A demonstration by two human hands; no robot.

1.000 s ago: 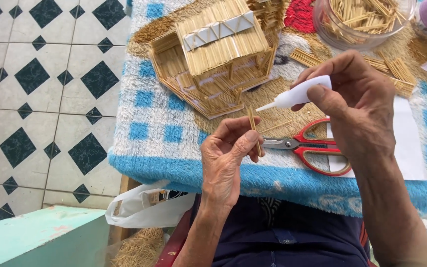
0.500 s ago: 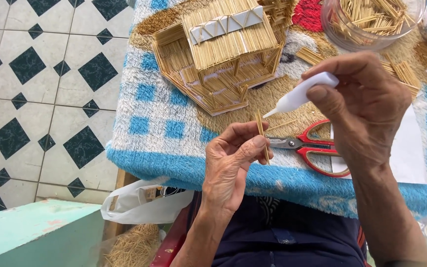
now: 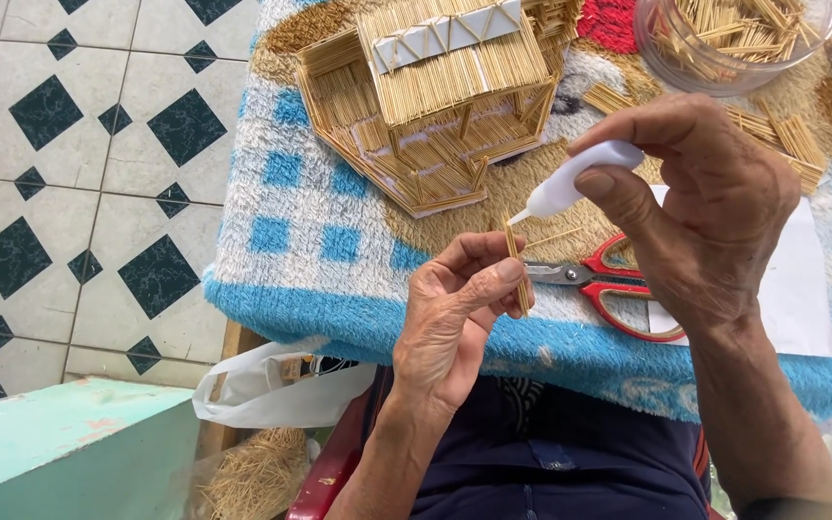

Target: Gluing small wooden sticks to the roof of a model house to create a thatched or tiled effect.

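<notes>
My left hand [image 3: 455,323] pinches a thin stick [image 3: 517,270] upright between thumb and fingertips, above the towel's [image 3: 310,250] near edge. My right hand [image 3: 695,207] is clamped around a white glue bottle [image 3: 570,185], its nozzle just above the stick's top end. Red scissors [image 3: 618,289] lie on the towel beneath my right hand. A stick house [image 3: 435,96] stands beyond, near a jar [image 3: 724,39] of sticks.
</notes>
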